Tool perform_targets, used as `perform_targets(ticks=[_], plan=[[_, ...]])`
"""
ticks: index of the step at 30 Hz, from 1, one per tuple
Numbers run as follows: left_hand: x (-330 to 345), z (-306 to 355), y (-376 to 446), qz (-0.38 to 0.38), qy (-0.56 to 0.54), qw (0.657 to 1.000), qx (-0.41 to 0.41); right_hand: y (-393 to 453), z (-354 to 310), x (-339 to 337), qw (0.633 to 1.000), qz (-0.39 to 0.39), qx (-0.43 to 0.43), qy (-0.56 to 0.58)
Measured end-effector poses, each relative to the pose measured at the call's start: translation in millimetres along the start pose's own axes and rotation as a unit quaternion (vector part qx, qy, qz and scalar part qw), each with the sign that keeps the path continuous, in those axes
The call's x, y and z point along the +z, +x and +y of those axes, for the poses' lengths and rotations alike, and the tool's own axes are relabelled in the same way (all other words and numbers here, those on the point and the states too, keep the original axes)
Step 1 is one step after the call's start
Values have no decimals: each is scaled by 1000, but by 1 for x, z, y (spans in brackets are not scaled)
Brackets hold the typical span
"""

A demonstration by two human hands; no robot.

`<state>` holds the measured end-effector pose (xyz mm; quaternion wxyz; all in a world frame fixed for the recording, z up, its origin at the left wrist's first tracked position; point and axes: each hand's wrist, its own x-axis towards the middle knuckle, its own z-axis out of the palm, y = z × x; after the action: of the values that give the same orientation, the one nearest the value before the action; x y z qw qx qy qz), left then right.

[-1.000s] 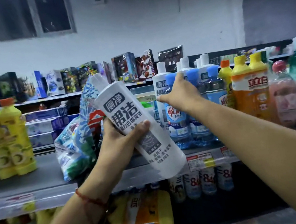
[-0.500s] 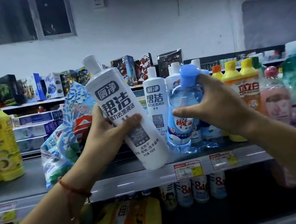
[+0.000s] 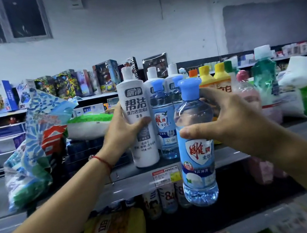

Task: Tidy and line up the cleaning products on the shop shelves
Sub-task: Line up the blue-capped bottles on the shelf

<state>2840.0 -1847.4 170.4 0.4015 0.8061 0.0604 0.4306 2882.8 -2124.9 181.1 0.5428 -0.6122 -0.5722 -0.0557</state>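
My left hand (image 3: 122,130) grips a tall white cleaner bottle (image 3: 137,106), which stands upright on the grey shelf (image 3: 130,180) left of two more white bottles (image 3: 152,76). My right hand (image 3: 234,121) holds a clear blue bottle with a blue cap (image 3: 196,150) upright in the air, in front of the shelf edge. Another blue-capped bottle (image 3: 165,126) stands on the shelf between them, just right of the white one.
Yellow and orange detergent bottles (image 3: 215,78), a pink bottle (image 3: 247,91) and green bottles (image 3: 265,78) fill the shelf to the right. Soft bags (image 3: 38,146) slump on the left. Boxes (image 3: 67,85) line the back shelf. More bottles (image 3: 168,200) stand on the lower shelf.
My left hand has turned the tilted white bottle upright and set it on the shelf. My right hand has pulled the blue bottle off the shelf, forward and lower.
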Motion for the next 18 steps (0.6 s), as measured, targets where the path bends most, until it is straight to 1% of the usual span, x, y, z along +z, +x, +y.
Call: perform_targets(ticks=[3, 8, 10, 13, 14, 15, 17, 18], plan=[[2, -3, 0, -1, -2, 1000, -6, -5, 7, 1, 1000, 6, 22, 0], [1, -5, -8, -8, 39, 999, 1, -9, 17, 10, 998, -8, 57, 20], [2, -6, -20, 0, 83, 997, 0, -12, 22, 15, 998, -10, 67, 17], [4, 0, -64, 44, 187, 980, 49, -18, 29, 26, 997, -7, 75, 20], [6, 2, -85, 47, 186, 980, 60, -21, 32, 30, 997, -8, 79, 24], [9, 2, -106, 33, 168, 983, 65, -25, 35, 35, 996, -10, 85, 37], [18, 1, -149, -35, 88, 995, 33, -33, 41, 45, 992, -26, 107, 66], [24, -1, -169, -72, 23, 997, 1, -38, 45, 50, 990, -38, 119, 70]])
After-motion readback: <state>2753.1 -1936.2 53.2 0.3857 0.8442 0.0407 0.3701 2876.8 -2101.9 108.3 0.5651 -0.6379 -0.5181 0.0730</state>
